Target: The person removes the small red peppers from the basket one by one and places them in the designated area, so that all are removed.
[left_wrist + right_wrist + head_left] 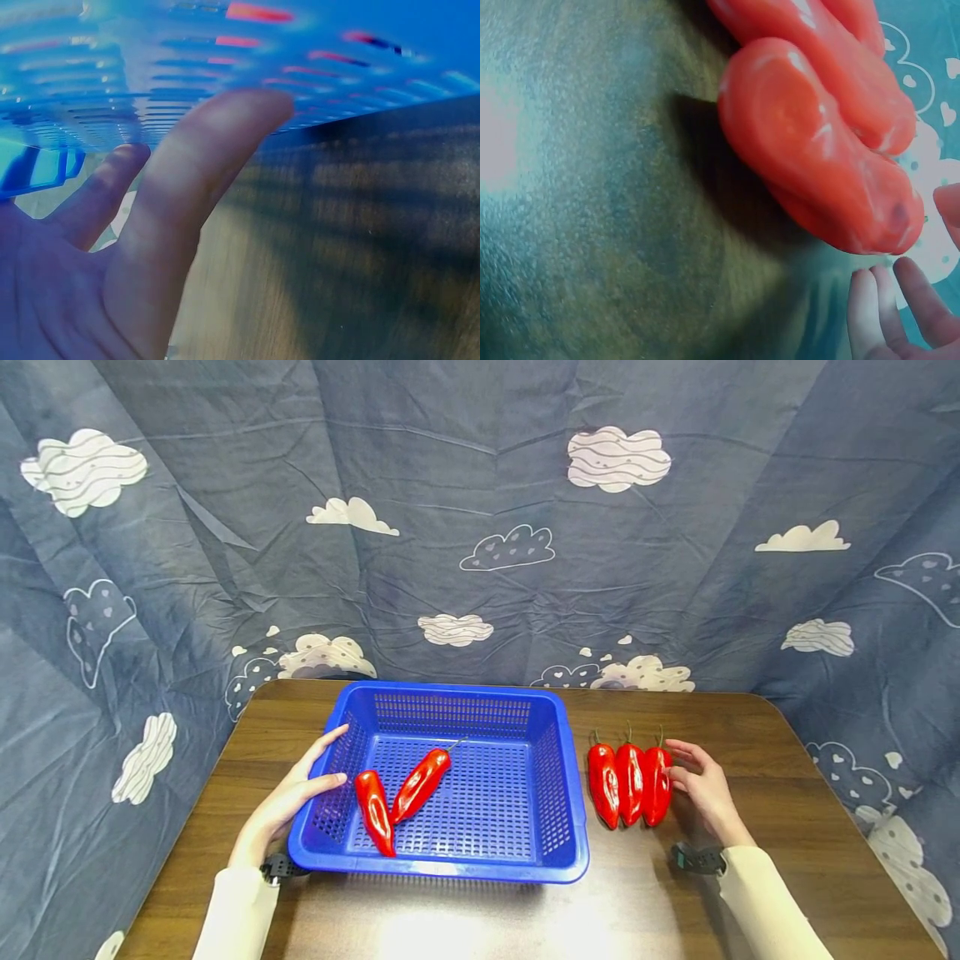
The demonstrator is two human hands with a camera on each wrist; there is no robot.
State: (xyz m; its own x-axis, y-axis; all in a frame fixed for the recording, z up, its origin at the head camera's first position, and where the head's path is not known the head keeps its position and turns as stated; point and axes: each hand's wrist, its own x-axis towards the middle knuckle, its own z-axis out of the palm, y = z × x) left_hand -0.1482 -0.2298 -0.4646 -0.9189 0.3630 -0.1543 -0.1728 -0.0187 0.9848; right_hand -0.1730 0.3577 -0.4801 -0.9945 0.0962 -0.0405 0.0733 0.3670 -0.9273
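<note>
My left hand point(288, 802) rests at the left rim of a blue plastic basket point(450, 865), its thumb and index finger extended over the edge. In the left wrist view, the thumb point(176, 180) lies in front of the slotted blue wall. Inside the basket are two red peppers, one upright-lying pepper point(375, 810) and one slanted pepper point(423, 785). On the right, my right hand point(705, 785) is beside the rightmost red pepper point(657, 785), fingers apart around its stem end. In the right wrist view, the fingertips point(862, 285) sit just off that pepper.
Two more red peppers, a middle one point(630, 781) and a left one point(603, 783), lie in a row right of the basket. Everything stands on a brown wooden table point(810, 860). A dark blue cloth point(495, 593) with white clouds hangs behind.
</note>
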